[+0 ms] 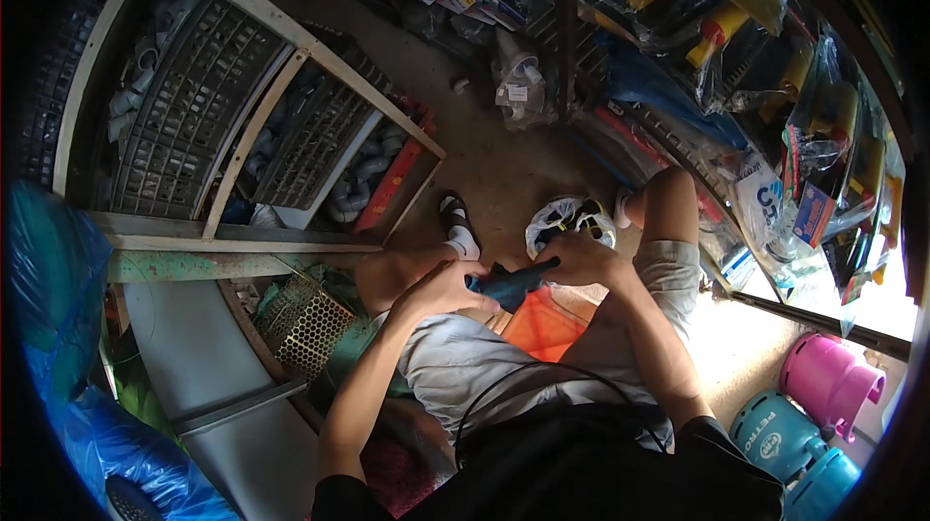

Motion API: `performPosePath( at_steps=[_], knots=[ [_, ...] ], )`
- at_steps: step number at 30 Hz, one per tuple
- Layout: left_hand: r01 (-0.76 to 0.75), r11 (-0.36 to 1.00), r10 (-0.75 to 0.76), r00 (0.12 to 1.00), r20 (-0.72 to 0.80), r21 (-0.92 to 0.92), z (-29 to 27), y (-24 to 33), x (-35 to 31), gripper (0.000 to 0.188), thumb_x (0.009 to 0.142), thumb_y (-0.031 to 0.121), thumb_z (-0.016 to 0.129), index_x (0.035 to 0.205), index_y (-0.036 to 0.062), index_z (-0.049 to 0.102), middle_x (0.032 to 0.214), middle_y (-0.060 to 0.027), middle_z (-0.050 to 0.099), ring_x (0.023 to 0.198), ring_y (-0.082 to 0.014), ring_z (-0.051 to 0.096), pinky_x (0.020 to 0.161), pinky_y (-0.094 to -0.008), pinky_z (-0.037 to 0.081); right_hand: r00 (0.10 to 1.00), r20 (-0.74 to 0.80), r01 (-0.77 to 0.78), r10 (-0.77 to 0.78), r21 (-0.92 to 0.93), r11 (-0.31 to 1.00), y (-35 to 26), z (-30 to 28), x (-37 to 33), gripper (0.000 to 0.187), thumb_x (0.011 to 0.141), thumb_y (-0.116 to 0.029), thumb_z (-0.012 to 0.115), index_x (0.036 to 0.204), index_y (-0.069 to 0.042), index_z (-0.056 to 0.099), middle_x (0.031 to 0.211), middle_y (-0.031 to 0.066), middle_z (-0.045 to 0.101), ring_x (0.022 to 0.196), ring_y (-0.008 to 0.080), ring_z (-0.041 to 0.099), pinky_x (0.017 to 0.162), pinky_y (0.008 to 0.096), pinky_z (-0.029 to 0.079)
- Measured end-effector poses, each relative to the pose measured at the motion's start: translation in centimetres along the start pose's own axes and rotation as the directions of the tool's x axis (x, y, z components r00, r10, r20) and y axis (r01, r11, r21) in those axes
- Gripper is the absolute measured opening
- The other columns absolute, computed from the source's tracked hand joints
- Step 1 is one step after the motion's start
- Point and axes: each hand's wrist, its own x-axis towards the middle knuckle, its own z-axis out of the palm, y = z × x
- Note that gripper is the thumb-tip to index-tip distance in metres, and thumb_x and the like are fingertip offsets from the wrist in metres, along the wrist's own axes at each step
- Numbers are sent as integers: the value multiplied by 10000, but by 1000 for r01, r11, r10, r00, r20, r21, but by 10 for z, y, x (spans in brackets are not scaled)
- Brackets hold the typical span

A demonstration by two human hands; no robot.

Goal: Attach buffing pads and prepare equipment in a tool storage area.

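Between my knees, my left hand (450, 289) is curled round one end of a dark blue-black item (513, 283). My right hand (581, 260) pinches its other end, so it stretches between the two hands. It looks limp like cloth or thin rubber, but I cannot make out its exact kind. Just beyond my right hand, a clear plastic bag (608, 230) with dark and yellowish things inside rests on the floor. Below the held item lies a bright orange surface (544, 325), partly hidden by my legs.
Left stands a wooden-framed rack (281, 22) of dark crates with grey pipe fittings (354, 194). On the right, shelves carry bagged tools with yellow and red parts (719, 29). Pink (823, 371) and teal (770, 434) gas cylinders stand lower right. Blue plastic sheeting (126, 444) hangs lower left.
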Motion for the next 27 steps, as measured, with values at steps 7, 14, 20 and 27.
performPosePath(
  at_steps=[7, 14, 20, 27],
  knots=[
    [-448, 703, 647, 725, -235, 553, -14, 8, -2, 327, 897, 158, 727, 1161, -36, 711, 1167, -163, 735, 960, -331, 700, 911, -401, 550, 999, -29, -3, 24, 567, 824, -9, -38, -17, 307, 1060, -200, 673, 1318, -46, 735, 1190, 105, 746, 1125, 174, 677, 991, 334, 529],
    [-119, 550, -20, 988, -155, -827, -9, -14, 1, 336, 1024, 172, 671, 1341, 76, 611, 1252, -55, 668, 1096, -148, 693, 944, -339, 595, 954, -234, 118, 185, 866, 487, -4, -29, -6, 337, 1085, -88, 635, 1421, -116, 644, 1237, 55, 676, 1099, 122, 670, 921, 291, 585],
    [-229, 295, -350, 877, -328, -928, 23, -17, 28, 430, 1109, 125, 535, 1537, 146, 499, 1380, -87, 673, 1231, -222, 689, 1059, -428, 577, 887, -263, 122, 380, 926, 356, 2, -18, 2, 488, 1014, -59, 709, 1482, -91, 575, 1298, 85, 651, 1152, 179, 677, 970, 320, 582],
    [-422, 182, -351, 816, -460, -888, 26, -43, 31, 310, 1125, 184, 544, 1417, 108, 613, 1327, -75, 691, 1169, -212, 696, 1027, -444, 581, 999, -22, -13, 50, 790, 613, 5, -25, -1, 537, 903, -61, 836, 1417, -79, 682, 1115, 34, 705, 1011, 121, 685, 860, 283, 551]
  ],
)
